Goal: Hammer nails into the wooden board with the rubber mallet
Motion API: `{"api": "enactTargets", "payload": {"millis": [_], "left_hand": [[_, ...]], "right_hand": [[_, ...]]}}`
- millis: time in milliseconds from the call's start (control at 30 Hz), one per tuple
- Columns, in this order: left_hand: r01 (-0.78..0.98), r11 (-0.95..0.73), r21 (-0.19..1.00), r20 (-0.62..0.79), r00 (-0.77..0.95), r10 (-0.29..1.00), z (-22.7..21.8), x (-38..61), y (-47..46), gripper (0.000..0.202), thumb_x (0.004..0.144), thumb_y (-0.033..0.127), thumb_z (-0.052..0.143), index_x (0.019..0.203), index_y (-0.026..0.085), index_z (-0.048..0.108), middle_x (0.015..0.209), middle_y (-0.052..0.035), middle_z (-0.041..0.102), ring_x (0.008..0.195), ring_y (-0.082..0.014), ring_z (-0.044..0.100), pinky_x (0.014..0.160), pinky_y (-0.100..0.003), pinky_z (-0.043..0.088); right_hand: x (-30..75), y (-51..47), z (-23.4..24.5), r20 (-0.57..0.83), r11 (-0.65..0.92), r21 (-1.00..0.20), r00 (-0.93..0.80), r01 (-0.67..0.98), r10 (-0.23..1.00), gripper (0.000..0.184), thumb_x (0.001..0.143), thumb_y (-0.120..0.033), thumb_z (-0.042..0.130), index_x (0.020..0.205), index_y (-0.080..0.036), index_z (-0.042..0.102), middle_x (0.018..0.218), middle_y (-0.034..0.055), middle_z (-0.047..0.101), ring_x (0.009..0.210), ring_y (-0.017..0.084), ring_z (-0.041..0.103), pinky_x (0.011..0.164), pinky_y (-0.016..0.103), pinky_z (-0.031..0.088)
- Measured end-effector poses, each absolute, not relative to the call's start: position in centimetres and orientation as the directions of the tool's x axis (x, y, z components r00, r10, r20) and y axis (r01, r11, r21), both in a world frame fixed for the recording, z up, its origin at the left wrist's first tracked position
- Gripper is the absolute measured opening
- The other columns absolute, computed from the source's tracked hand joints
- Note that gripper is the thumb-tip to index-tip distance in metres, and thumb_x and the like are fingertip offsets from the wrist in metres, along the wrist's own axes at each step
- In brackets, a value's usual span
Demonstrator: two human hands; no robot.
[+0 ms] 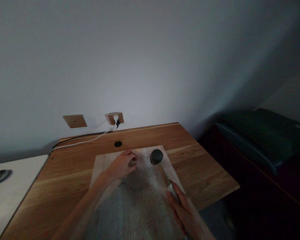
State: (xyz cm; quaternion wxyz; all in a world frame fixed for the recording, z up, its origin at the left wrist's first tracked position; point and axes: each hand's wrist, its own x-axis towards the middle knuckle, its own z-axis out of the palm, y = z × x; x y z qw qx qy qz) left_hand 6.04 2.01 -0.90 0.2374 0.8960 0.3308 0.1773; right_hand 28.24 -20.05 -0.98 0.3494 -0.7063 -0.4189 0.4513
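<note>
One white table [22, 196] at far left, dark roundish thing [0, 177] on it, too unclear to name. Next, a wall plate [75, 121], then a socket [121, 117] with white and black cords [85, 142] trailing over the wooden table [210, 166]. Left hand [123, 164] is over the far half of a worn board [130, 216], fingers curled, partly closed; cannot tell whether it pinches anything or touches the wood. Small metal-looking bits [122, 183] lie on the board, nearer the person than those fingers. Mallet [156, 157], black head, right of the left hand, over the board's far right part; resting or raised, cannot tell. Right hand [183, 208] is wrapped round its handle. Doing it well, probably: left fingertips clear of the head's path, face flat, short light taps, relaxed wrist, stray bits away from the strike spot. Far right, past the table, a dark cushion-like thing [265, 136].
</note>
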Motion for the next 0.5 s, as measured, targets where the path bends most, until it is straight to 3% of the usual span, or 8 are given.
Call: {"api": "enactTargets", "payload": {"millis": [100, 233, 367, 500], "left_hand": [[0.586, -0.688, 0.428, -0.006, 0.763, 0.646, 0.7, 3.6, 0.4, 0.010, 0.074, 0.016, 0.065, 0.084, 0.021, 0.063, 0.090, -0.0038, 0.066, 0.082, -0.0226, 0.065, 0.076, -0.033, 0.049], [0.650, -0.649, 0.396, -0.129, 0.739, 0.661, 1.1, 2.1, -1.5, 0.010, 0.069, 0.013, 0.064, 0.074, 0.020, 0.060, 0.089, -0.0033, 0.063, 0.079, -0.0213, 0.063, 0.070, -0.030, 0.046], [0.633, -0.641, 0.434, -0.104, 0.742, 0.662, 0.7, 2.5, -1.6, 0.012, 0.073, 0.008, 0.057, 0.073, 0.020, 0.058, 0.086, -0.0024, 0.064, 0.077, -0.0190, 0.063, 0.071, -0.029, 0.045], [0.561, -0.609, 0.560, 0.039, 0.717, 0.696, 0.0, 3.7, 0.1, 0.015, 0.083, 0.010, 0.054, 0.089, 0.021, 0.061, 0.083, -0.0010, 0.067, 0.074, -0.0172, 0.063, 0.071, -0.027, 0.047]], "right_hand": [[29.0, -20.9, -2.5, -0.360, -0.417, -0.854, 0.227, 0.310, 0.905, 0.077, 0.094, -0.072, 0.043, 0.148, -0.019, 0.051, 0.060, -0.0011, 0.061, 0.050, 0.017, 0.060, 0.049, 0.025, 0.050], [29.0, -21.1, -3.9, -0.425, -0.486, -0.833, 0.258, 0.264, 0.868, 0.082, 0.092, -0.074, 0.043, 0.152, -0.019, 0.046, 0.050, -0.0060, 0.054, 0.036, 0.015, 0.050, 0.037, 0.024, 0.042], [29.0, -21.1, -4.1, -0.412, -0.475, -0.842, 0.263, 0.255, 0.872, 0.084, 0.092, -0.075, 0.045, 0.154, -0.019, 0.044, 0.052, -0.0051, 0.057, 0.035, 0.014, 0.048, 0.036, 0.023, 0.040], [29.2, -21.1, -4.2, -0.407, -0.475, -0.834, 0.268, 0.281, 0.873, 0.085, 0.092, -0.076, 0.043, 0.155, -0.019, 0.043, 0.052, -0.0044, 0.057, 0.034, 0.015, 0.048, 0.036, 0.024, 0.040]]}}
